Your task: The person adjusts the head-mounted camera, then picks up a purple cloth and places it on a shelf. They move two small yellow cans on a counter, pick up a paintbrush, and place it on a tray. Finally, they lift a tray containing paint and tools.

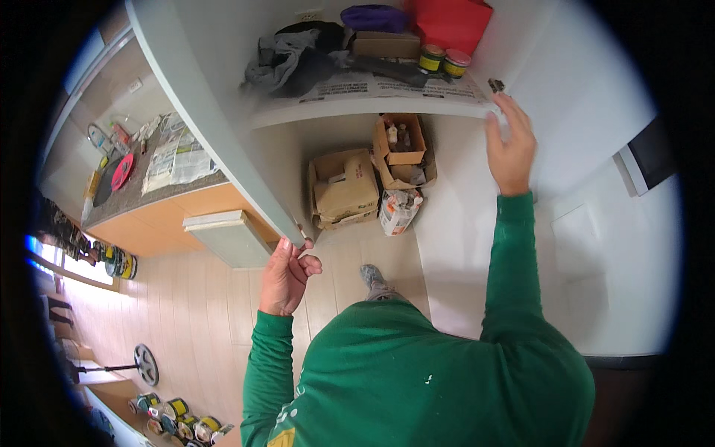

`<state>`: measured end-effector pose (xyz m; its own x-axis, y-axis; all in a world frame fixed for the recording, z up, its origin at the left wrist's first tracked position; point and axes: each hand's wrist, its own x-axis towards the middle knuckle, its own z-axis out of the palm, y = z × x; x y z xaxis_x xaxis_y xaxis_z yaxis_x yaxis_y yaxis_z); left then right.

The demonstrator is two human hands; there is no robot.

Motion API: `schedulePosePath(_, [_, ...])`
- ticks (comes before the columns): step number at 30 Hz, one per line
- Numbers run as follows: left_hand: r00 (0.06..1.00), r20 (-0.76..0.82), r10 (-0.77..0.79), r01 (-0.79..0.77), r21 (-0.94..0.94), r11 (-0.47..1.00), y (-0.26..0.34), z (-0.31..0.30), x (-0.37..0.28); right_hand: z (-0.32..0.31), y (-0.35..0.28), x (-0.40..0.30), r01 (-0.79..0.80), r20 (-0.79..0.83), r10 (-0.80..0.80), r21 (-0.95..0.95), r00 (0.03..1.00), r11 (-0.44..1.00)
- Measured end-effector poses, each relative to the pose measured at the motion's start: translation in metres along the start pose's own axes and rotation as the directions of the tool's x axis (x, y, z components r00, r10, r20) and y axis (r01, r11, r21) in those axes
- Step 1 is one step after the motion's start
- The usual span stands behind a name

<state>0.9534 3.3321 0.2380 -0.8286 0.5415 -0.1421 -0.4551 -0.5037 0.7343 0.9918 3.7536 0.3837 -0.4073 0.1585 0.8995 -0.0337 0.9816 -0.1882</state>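
Observation:
My left hand (287, 274) is at the lower end of a pale upright cabinet panel (223, 134). Its thumb and index finger lie on either side of the panel's front edge, the other fingers curled. A small pale and brown piece (302, 231) shows just above the index fingertip; what it is, I cannot tell. On the other side, my right hand (511, 145) reaches up with nothing visible in it. Its fingers are apart, the tips just below a metal cabinet hinge (495, 85) beside the newspaper-covered shelf (368, 113). Whether they touch it is unclear.
Paint cans (431, 58), dark cloths (290, 61) and a red bag (449, 25) occupy the shelf. Below stand cardboard boxes (346, 187) and a printed bag (400, 212). A loose panel (229, 240) leans against the sink counter (162, 204). Another person's hand (88, 256) is near stacked cans (120, 261).

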Motion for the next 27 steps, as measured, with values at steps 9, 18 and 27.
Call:
schedulePosePath(9, [0.999, -0.019, 0.05, -0.053, -0.258, 0.965, -0.015, -0.033, -0.001, -0.009, -0.015, -0.008, -0.322, -0.05, 0.329, 0.117, 0.943, 0.94])
schedulePosePath(18, [0.953, -0.271, 0.133, -0.203, -0.25, 0.947, 0.003, -0.049, -0.011, 0.238, 0.089, 0.043, 0.005, 0.389, 0.047, -0.133, 0.92, 0.991])
schedulePosePath(27, [0.853, -0.43, 0.295, -0.461, -0.357, 0.813, 0.016, -0.079, -0.027, 0.289, -0.032, 0.133, -0.027, 0.094, 0.012, 0.157, 0.995, 0.987])
